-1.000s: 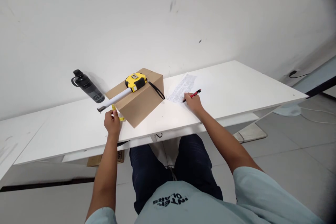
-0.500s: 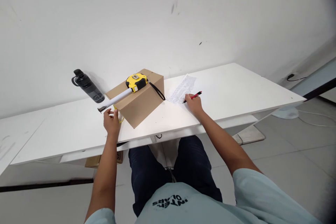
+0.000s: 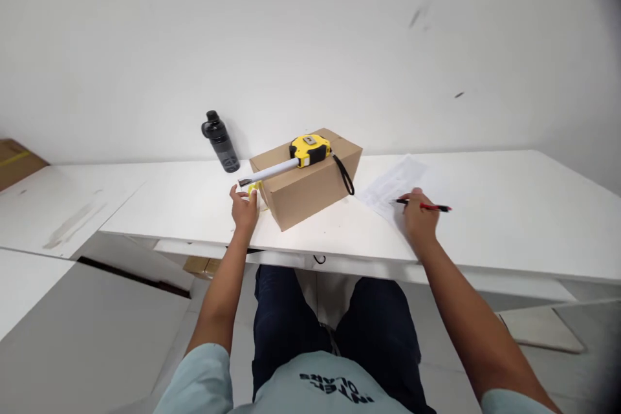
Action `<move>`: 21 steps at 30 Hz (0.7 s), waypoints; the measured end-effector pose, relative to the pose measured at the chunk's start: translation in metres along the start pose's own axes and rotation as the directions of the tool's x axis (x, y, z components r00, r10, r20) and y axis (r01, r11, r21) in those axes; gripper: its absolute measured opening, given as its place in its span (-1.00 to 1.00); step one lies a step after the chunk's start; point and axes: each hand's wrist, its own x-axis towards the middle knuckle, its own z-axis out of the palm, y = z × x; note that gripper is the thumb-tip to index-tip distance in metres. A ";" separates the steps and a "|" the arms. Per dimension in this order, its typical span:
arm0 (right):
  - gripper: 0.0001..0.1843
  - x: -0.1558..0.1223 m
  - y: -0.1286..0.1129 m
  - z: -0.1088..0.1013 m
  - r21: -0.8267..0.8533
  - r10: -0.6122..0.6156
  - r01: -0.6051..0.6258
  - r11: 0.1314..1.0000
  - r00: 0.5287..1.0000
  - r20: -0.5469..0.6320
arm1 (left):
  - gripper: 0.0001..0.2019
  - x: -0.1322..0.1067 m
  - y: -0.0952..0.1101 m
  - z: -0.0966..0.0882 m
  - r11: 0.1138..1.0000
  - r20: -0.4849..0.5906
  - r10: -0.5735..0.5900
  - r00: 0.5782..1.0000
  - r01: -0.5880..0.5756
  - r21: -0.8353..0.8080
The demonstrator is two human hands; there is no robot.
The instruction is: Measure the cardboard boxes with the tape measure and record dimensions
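My left hand [image 3: 244, 210] is closed at the left end of a brown cardboard box [image 3: 310, 197], its fingers pinched on a small yellow item [image 3: 253, 189] whose kind I cannot make out. On the box lies a yellow and black tape measure [image 3: 310, 150], its blade [image 3: 274, 171] drawn out past the box toward my left fingers. A black wrist strap [image 3: 344, 176] hangs from its case. My right hand [image 3: 420, 220] grips a red and black pen [image 3: 433, 207], with the tip over a sheet of paper [image 3: 392, 181] bearing faint marks.
A dark water bottle [image 3: 222, 144] stands behind the box near the wall. The white table [image 3: 509, 213] runs along the wall. Another cardboard box [image 3: 19, 163] is at the far left, and a smaller carton [image 3: 200, 266] sits under the table.
The view has swung left, so the things on the table appear farther right. My right hand has tilted the pen lower over the paper. My left hand has brought the yellow item into clearer sight.
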 end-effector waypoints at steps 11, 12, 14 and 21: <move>-0.23 0.011 0.020 -0.011 -0.520 0.060 -0.058 0.852 0.998 -0.012 | -0.74 -0.010 -0.006 0.001 0.991 0.059 0.078 0.995 -0.071 -0.112; -0.20 0.014 0.022 -0.010 -0.540 0.103 -0.082 0.838 0.995 0.010 | -0.76 -0.011 -0.006 0.000 0.990 0.062 0.106 0.992 -0.100 -0.101; -0.18 0.022 0.026 -0.010 -0.567 0.157 -0.075 0.820 0.983 0.097 | -0.74 -0.013 -0.006 -0.001 0.985 0.076 0.155 0.985 -0.149 -0.083; -0.35 0.054 0.041 -0.034 -0.395 0.164 -0.083 0.915 0.971 0.176 | -0.76 -0.010 -0.012 -0.002 0.979 0.105 0.066 0.992 -0.043 -0.199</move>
